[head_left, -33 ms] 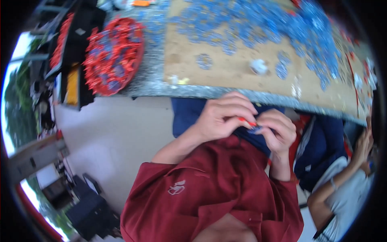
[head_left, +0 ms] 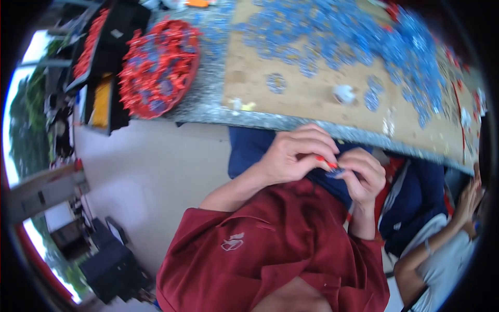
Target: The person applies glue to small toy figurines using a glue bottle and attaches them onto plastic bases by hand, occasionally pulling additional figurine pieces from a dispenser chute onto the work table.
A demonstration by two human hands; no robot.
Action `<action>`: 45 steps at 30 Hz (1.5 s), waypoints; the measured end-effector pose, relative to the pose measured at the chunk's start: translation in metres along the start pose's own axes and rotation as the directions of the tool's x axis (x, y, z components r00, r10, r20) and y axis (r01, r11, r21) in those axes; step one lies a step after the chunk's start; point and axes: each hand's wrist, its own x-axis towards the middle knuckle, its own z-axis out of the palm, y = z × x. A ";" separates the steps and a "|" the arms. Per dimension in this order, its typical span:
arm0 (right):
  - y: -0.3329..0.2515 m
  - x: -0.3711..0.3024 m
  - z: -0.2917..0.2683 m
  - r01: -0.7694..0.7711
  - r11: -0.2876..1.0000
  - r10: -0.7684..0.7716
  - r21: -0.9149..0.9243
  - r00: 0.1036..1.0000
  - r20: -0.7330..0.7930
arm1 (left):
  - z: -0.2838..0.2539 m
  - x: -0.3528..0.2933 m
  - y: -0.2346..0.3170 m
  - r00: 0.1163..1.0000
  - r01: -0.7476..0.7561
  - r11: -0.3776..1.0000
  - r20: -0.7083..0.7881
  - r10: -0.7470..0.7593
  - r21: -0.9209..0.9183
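Still early: left hand (head_left: 291, 156) & right hand (head_left: 366, 174) pinch a small red part (head_left: 327, 163) onto a blue ring (head_left: 335, 170), w/ a big pile of loose blue rings (head_left: 364, 36) at 12 o'clock on the table (head_left: 249, 78) left to do.

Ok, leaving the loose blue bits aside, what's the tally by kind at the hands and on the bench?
Hands: 2, the left hand and the right hand
Red-and-blue piece pinched between them: 1
Heap of red and blue pieces: 1
White lump: 1
Cardboard sheet: 1
Total: 6
The scattered blue pieces are too many to count.
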 end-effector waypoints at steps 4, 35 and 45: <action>-0.005 0.008 0.011 -0.001 0.992 -0.010 0.130 0.997 0.082 | -0.014 -0.013 0.019 0.994 0.099 0.992 -0.045 -0.102 -0.075; 0.014 0.027 0.006 -0.322 0.924 0.215 -0.206 0.883 -0.417 | -0.200 -0.101 0.063 0.756 0.546 0.009 -0.497 0.426 0.838; 0.025 0.019 -0.006 -0.323 0.910 0.204 -0.262 0.895 -0.396 | -0.188 -0.097 0.038 0.601 0.622 0.141 -0.585 0.544 0.770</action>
